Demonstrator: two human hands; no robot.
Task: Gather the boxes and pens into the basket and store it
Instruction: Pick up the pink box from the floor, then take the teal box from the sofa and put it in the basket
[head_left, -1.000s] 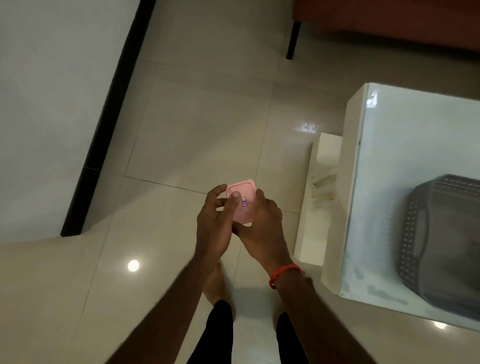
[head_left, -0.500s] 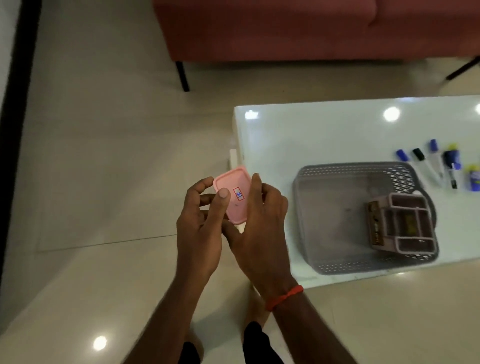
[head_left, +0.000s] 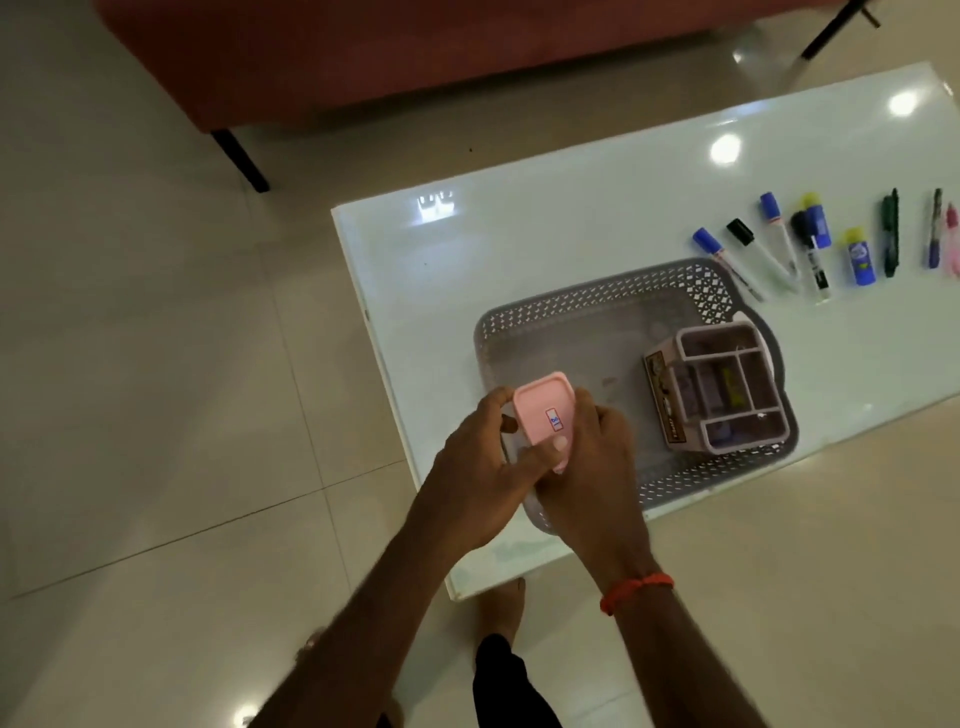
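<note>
Both my hands hold a small pink box (head_left: 543, 413) with a sticker on its lid, above the left end of a grey perforated basket (head_left: 597, 291). My left hand (head_left: 483, 467) grips its left side with the thumb on the lid; my right hand (head_left: 592, 478) wraps its right side. Inside the basket, at its right end, stands a pink compartment organizer box (head_left: 722, 384). Several markers and pens (head_left: 779, 249) and two blue glue sticks (head_left: 860, 257) lie in a row on the white table (head_left: 545, 234) beyond the basket.
A red sofa (head_left: 389, 47) with black legs stands behind the table. Glossy tiled floor (head_left: 156, 364) lies to the left and around me. My bare feet show below, near the table's front corner.
The view swung right and the table came fully into sight. My hands carried the pink box rightward, from over the floor to over the basket's left end.
</note>
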